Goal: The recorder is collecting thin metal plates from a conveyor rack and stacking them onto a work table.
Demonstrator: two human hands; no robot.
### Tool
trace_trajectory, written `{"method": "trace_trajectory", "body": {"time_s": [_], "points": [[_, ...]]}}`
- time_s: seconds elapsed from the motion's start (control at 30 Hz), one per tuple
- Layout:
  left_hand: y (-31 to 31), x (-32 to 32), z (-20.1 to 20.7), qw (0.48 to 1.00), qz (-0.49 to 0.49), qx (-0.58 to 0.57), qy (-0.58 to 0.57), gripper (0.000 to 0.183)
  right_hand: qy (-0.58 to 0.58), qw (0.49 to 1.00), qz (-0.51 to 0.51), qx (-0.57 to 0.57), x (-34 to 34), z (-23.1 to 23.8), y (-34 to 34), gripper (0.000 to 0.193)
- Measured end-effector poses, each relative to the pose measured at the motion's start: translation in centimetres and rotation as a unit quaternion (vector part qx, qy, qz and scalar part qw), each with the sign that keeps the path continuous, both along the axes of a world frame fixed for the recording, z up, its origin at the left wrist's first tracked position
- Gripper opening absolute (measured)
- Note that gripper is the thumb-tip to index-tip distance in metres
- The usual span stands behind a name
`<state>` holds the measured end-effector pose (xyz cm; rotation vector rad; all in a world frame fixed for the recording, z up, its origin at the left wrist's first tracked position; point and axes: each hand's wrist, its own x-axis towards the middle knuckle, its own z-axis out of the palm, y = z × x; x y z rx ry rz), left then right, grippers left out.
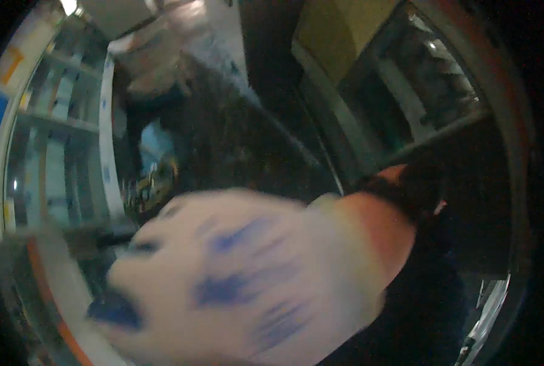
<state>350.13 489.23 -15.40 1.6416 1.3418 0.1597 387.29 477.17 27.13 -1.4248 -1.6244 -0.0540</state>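
Observation:
My right hand, in a white work glove with blue marks, fills the lower middle and is smeared by motion. Its forearm comes in from the right, bare above the pale glove cuff. The fingers look curled, with the back of the glove turned toward me. A dark, blurred piece pokes out past the knuckles on the left. A greyish bar runs on from it, and what the fingers close around is hidden. My left hand is out of view.
A lit, glass-fronted cabinet with shelves stands on the left. Beyond the hand, a pale bag-like bundle and a light-blue item lie by the dark floor. A tan box sits at upper right.

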Motion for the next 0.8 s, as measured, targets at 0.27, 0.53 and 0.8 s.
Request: {"method": "trace_trajectory", "body": {"time_s": [0.27,0.53,0.8], "points": [[24.6,43.3,13.6,0.934,-0.24,0.171,-0.201,0.029,0.023,0.999,-0.021,0.035,26.5,3.6,14.8,0.039],[38.0,83.7,21.1,0.835,-0.422,0.211,-0.284,0.027,0.158,0.984,0.023,-0.076,57.9,-5.7,22.1,0.058],[48.9,117.4,20.8,0.851,-0.26,-0.108,-0.444,0.033,0.3,0.691,-0.372,-0.542,78.5,-37.8,20.6,0.053]]}}
